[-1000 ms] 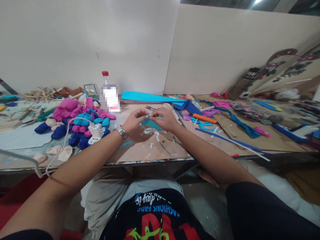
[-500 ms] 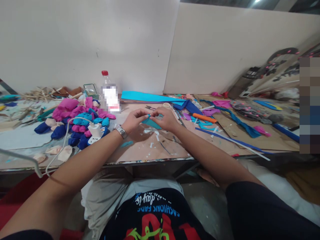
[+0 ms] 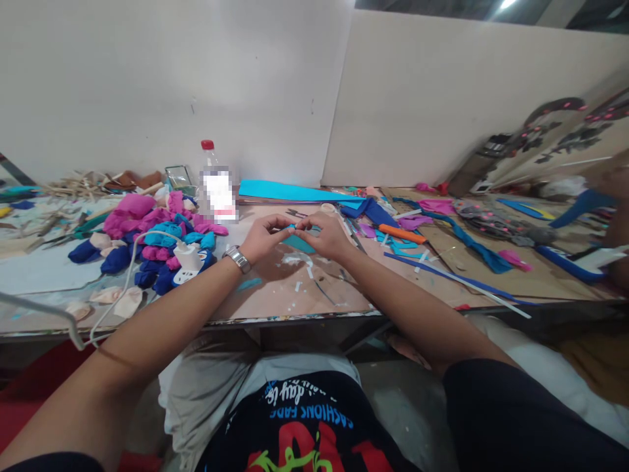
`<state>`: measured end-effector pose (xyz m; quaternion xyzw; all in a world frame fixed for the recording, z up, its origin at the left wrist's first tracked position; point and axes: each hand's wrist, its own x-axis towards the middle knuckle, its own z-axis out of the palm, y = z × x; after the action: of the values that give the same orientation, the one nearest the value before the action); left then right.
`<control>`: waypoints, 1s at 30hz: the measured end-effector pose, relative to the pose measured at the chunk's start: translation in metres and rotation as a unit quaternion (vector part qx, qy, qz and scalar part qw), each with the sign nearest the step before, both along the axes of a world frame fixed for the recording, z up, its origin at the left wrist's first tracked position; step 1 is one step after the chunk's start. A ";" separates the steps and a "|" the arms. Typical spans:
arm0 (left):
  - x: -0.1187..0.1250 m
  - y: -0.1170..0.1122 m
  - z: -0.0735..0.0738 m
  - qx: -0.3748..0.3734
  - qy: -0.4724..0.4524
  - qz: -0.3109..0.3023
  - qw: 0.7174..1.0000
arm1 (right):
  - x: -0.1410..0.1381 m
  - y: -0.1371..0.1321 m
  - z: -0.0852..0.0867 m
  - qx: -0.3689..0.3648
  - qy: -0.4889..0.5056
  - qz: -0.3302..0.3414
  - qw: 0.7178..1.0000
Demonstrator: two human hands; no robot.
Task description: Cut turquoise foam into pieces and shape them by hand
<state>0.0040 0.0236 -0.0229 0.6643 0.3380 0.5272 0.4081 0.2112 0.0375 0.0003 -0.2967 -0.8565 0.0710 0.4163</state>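
Both my hands meet over the middle of the worktable point(image 3: 275, 298). My left hand point(image 3: 265, 237), with a wristwatch on its wrist, pinches the top edge of a small teal fabric piece point(image 3: 299, 244). My right hand point(image 3: 325, 235) pinches the same piece from the right, fingertips almost touching those of the left. The piece hangs just above the table, partly hidden behind my right fingers. White scraps point(image 3: 301, 261) lie on the table below the hands.
A heap of pink, blue and cyan fabric pieces point(image 3: 152, 239) and a white glue gun point(image 3: 185, 259) with its cord lie at left. A clear bottle point(image 3: 215, 180) and cyan sheet point(image 3: 289, 191) stand behind. An orange cutter point(image 3: 401, 233), blue strips point(image 3: 457, 278) and another person's arm point(image 3: 620, 216) are at right.
My hands have barely moved; the fingertips have drawn closer together on the teal piece. Another person's arm has come into view at the far right.
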 end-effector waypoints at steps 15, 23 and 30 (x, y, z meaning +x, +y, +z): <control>-0.002 -0.001 0.003 -0.002 -0.010 -0.006 1.000 | -0.001 -0.001 0.002 0.009 -0.002 0.004 1.000; -0.001 -0.003 0.001 0.005 0.017 -0.013 1.000 | 0.000 0.000 0.000 0.018 -0.006 0.000 1.000; -0.003 0.001 0.001 0.017 0.028 -0.019 0.999 | 0.000 0.001 0.001 0.011 -0.006 -0.001 1.000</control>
<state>0.0011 0.0243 -0.0222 0.6919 0.3280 0.5062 0.3968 0.2112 0.0384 0.0015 -0.2930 -0.8595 0.0595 0.4146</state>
